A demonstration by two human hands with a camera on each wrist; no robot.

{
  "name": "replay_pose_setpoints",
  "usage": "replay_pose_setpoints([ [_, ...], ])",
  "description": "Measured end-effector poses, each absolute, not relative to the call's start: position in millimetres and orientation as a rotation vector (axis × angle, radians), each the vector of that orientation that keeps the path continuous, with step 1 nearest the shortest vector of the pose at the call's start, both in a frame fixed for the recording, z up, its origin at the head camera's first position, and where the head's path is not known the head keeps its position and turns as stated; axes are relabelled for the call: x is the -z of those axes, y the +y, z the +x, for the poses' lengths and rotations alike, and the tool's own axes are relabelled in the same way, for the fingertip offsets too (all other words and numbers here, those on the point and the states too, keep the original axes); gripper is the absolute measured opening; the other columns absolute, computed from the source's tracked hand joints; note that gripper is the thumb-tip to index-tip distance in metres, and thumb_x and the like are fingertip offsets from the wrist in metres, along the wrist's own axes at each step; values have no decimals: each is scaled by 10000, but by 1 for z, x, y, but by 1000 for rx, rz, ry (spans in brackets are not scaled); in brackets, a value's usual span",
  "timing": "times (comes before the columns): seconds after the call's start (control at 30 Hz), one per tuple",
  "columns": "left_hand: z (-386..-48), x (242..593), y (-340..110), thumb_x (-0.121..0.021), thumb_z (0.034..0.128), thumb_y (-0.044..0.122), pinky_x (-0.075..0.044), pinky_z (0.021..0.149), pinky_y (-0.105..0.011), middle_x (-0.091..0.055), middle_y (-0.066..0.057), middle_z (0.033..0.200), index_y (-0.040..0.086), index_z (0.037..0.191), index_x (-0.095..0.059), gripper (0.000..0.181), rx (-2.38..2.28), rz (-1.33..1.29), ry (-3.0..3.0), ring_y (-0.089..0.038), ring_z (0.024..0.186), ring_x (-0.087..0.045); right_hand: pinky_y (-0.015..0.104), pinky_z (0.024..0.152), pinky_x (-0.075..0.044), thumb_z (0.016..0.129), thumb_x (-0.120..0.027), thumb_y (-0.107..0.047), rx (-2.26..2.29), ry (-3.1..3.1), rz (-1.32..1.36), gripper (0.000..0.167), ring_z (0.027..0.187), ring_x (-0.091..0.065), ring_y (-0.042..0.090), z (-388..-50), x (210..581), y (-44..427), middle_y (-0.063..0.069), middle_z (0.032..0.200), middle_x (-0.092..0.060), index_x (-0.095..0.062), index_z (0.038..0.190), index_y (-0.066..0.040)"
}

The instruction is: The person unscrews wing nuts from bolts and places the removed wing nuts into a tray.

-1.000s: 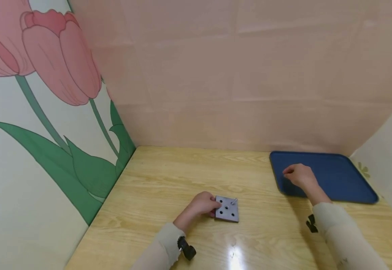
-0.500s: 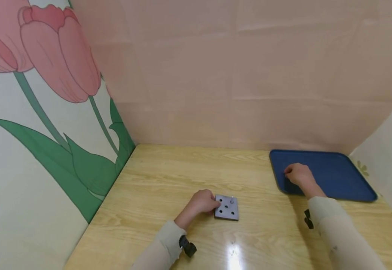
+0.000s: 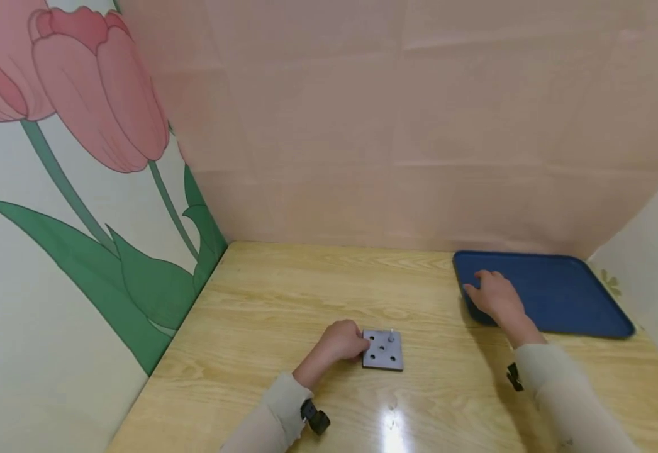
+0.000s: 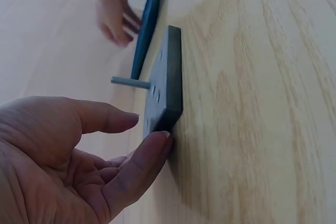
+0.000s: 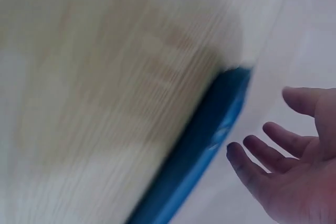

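A small grey square plate (image 3: 382,358) with several dark holes lies on the table. One thin metal pin (image 4: 130,82) stands up from its far right hole. My left hand (image 3: 337,340) holds the plate by its left edge, thumb on the top side; in the left wrist view a fingertip (image 4: 159,140) touches the plate's edge. Farther right, my right hand (image 3: 497,297) hovers over the left front part of a blue tray (image 3: 567,296). Its fingers (image 5: 286,140) are spread and loosely bent in the right wrist view, with nothing seen between them.
The wooden table (image 3: 284,277) runs back to a pinkish-beige hanging sheet (image 3: 329,126). To the left rises a wall panel (image 3: 91,220) with painted tulips. A pale wall (image 3: 657,251) borders the tray's right side. Both wrists wear a dark camera strap.
My right hand's pinched fingers have spread apart over the tray, the hand shifting slightly left. The left hand keeps its place at the plate.
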State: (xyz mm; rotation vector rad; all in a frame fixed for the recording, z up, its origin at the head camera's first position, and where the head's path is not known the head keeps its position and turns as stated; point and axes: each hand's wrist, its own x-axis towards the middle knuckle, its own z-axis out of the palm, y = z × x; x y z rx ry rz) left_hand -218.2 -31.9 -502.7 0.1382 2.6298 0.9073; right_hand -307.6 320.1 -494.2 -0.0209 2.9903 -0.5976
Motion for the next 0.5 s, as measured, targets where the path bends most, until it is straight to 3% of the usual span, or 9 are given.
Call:
replay_pose_setpoints([
  [0.1, -219, 502, -34, -698, 933, 220, -396, 486, -221, -649, -4, 594, 67, 668, -686, 306, -923, 158, 2631, -110, 507, -542, 709, 967, -389, 1051, -528, -340, 655, 3057, -162, 609, 1246, -383, 613, -291, 490, 297, 422, 1416, -369, -420, 1430, 125],
  [0.3, -222, 505, -46, -697, 954, 251, -509, 607, -273, -667, 27, 785, 98, 969, -696, 153, -1057, 201, 2672, -119, 686, -618, 692, 1025, -376, 1070, -498, -362, 735, 3067, -413, 582, 1298, -408, 572, -260, 485, 253, 379, 1436, -430, -446, 1428, 95],
  [0.43, -225, 503, -54, -644, 998, 318, -564, 839, -368, -713, -33, 1105, 91, 1186, -678, 296, -1034, 302, 2827, -197, 996, -674, 700, 1083, -323, 1085, -455, -363, 676, 3122, -492, 587, 1385, -316, 566, -244, 488, 237, 366, 1499, -372, -405, 1466, 81],
  [0.5, -227, 501, -58, -596, 1024, 367, -518, 1000, -424, -650, -83, 1318, 83, 1307, -631, 402, -961, 389, 2900, -249, 1215, -607, 719, 1079, -315, 1087, -440, -381, 613, 3160, -512, 613, 1422, -239, 577, -239, 491, 232, 363, 1538, -314, -377, 1487, 78],
])
